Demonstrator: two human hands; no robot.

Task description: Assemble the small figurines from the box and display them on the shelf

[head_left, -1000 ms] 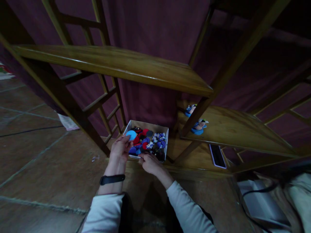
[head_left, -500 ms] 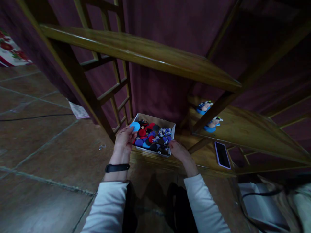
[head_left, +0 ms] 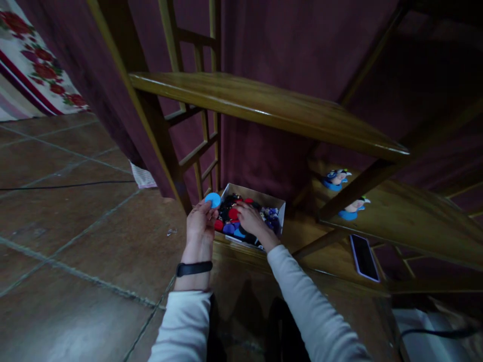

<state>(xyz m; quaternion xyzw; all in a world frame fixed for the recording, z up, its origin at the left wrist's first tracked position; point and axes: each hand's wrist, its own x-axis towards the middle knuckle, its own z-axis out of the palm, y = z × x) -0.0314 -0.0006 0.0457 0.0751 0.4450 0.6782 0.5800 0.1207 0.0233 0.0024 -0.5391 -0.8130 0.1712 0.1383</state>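
Between the thumb and fingers of my left hand [head_left: 199, 223] is a light blue disc [head_left: 213, 200], held at the left end of a shallow cardboard box [head_left: 281, 215]. Red, purple, blue and black round pieces and small figures fill the box in a jumble. My right hand [head_left: 251, 221] reaches into it from the right, its fingers stretched over the pile beside a red disc [head_left: 233, 214]. The fingertips touch or hover just above the pieces; which of the two I cannot tell.
The box sits on the low board of a wooden shelf unit. A higher shelf [head_left: 264, 108] overhangs it. Two small figures on blue bases, one figure [head_left: 336, 179] behind the other figure [head_left: 352, 208], stand to the right. A phone [head_left: 364, 257] lies on the low board.
My right hand has moved from the box's right edge leftward into the middle of the pile. My left hand still holds the blue disc. The whole view has shifted.
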